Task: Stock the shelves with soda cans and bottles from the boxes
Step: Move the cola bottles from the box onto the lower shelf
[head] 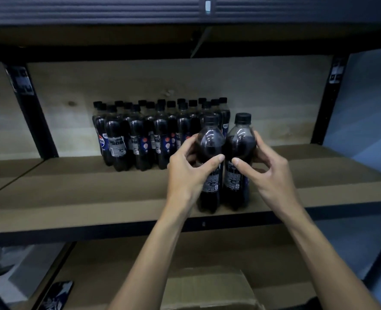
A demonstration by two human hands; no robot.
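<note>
Two dark cola bottles with black caps stand side by side near the front edge of the wooden shelf [95, 193]. My left hand [188, 168] grips the left bottle [209, 139] around its middle, thumb across the label. My right hand [267, 168] grips the right bottle [241, 142] the same way. Behind them, toward the back wall, a block of several identical cola bottles [144, 137] stands in rows.
An open cardboard box [209, 287] sits on the lower shelf below my arms. Black metal uprights [35, 117] [325, 104] frame the shelf bay. Bare shelf board lies left and right of the bottle block. A dark printed object [57, 294] lies at the lower left.
</note>
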